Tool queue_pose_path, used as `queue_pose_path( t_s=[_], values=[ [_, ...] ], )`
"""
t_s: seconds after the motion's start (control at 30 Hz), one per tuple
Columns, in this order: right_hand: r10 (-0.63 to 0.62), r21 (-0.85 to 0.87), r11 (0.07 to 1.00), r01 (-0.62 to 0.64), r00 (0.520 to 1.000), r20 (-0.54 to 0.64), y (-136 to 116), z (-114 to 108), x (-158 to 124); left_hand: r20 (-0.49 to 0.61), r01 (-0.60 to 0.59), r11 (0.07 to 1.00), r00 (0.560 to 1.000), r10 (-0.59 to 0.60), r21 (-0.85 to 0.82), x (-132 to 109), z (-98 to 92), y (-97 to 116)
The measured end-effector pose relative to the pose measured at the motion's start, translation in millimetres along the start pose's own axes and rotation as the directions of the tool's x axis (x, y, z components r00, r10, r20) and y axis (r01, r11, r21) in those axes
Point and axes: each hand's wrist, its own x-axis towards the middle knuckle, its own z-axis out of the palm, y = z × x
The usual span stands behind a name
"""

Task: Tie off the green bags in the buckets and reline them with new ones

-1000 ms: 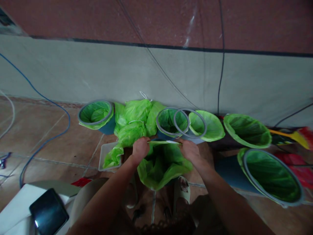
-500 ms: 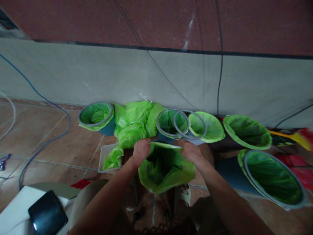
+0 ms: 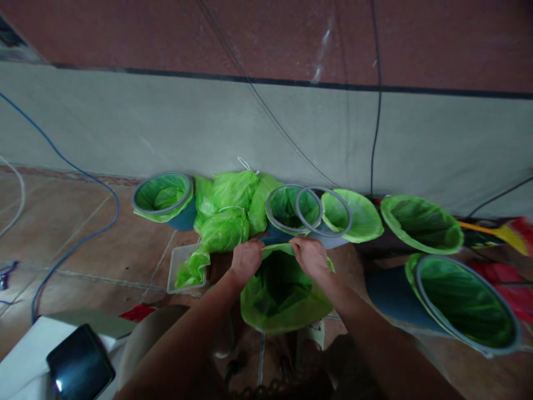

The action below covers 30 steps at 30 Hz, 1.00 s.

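Note:
Between my feet a green bin bag (image 3: 287, 311) hangs with its mouth wide, lining a bin that is mostly hidden. My left hand (image 3: 246, 258) pinches the bag's far edge on its left side. My right hand (image 3: 310, 255) grips the same edge a little to the right. A short stretch of rim runs taut between them. Just beyond my hands stands a bin lined in green with a grey ring (image 3: 270, 216) on its rim. A second grey ring (image 3: 298, 214) overlaps it and leans across the neighbouring lined bin (image 3: 362, 219).
Filled green bags (image 3: 233, 191) lie against the wall, beside a lined bin (image 3: 185, 216). A clear tub (image 3: 172, 272) holds more green plastic. On the right are two lined bins, one tilted (image 3: 395, 294). A blue cable (image 3: 79, 241) crosses the floor; a black device (image 3: 81, 361) sits near left.
My right hand has moved left along the bag's edge, closer to my left hand, which shifted slightly right. The bag's mouth has changed shape.

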Motion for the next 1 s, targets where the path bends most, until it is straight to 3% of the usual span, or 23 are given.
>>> queue_pose_path(
  t_s=[0.17, 0.43, 0.57, 0.83, 1.0],
  values=[
    [0.112, -0.043, 0.993, -0.109, 0.991, 0.077, 5.0, -10.5, 0.1, 0.01, 0.017, 1.0, 1.0, -0.017, 0.01, -1.6, -2.1, -2.1],
    [-0.058, 0.021, 0.998, 0.056, 0.996, 0.074, -0.2, 3.6, 0.0, -0.079, -0.044, 0.998, 0.996, 0.04, -0.051, -2.8, -3.5, 4.7],
    [-0.068, -0.008, 0.998, 0.07, 0.987, 0.144, -3.0, 3.3, 0.0, -0.117, -0.077, 0.993, 0.991, 0.066, -0.088, -0.8, -0.5, 3.4],
    [-0.002, -0.06, 0.998, 0.015, 0.977, 0.214, 11.4, 1.1, 5.9, -0.019, 0.008, 0.995, 1.0, -0.01, -0.104, 2.6, -6.1, 2.2],
    [0.025, -0.043, 0.999, -0.015, 0.971, 0.238, 20.8, -3.8, 5.4, -0.015, 0.108, 0.992, 0.994, -0.109, -0.062, 2.8, -5.9, -6.5]
  ],
)
